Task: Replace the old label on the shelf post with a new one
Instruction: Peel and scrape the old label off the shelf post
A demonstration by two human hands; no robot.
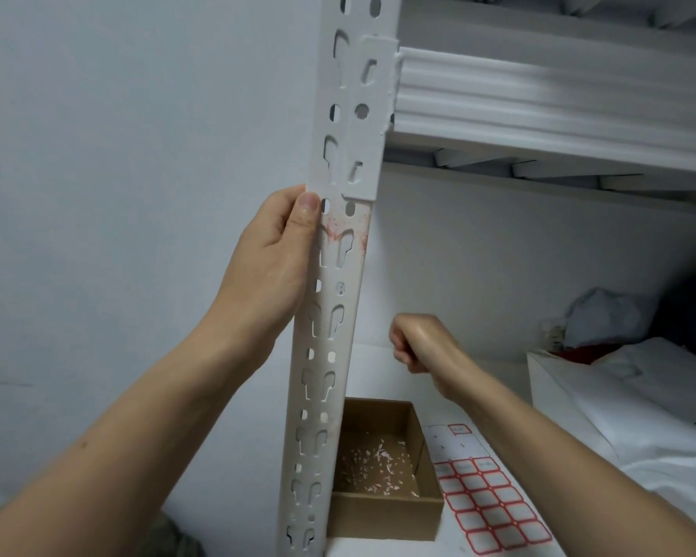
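A white slotted shelf post [326, 355] runs up the middle of the view. Red smears of old label residue [344, 234] mark it just below the beam bracket. My left hand [274, 255] grips the post's left edge, thumb on the front beside the residue. My right hand [418, 341] hovers right of the post over the shelf, fingers curled into a fist; whether it holds anything is hidden. A sheet of red-bordered blank labels [487, 496] lies on the shelf, with several top labels gone.
An open brown cardboard box [382, 512] holding scraped label flakes sits right behind the post's foot, beside the label sheet. White bags [619, 396] and a crumpled bundle [603, 315] fill the shelf's right side. A white beam [539, 102] crosses above.
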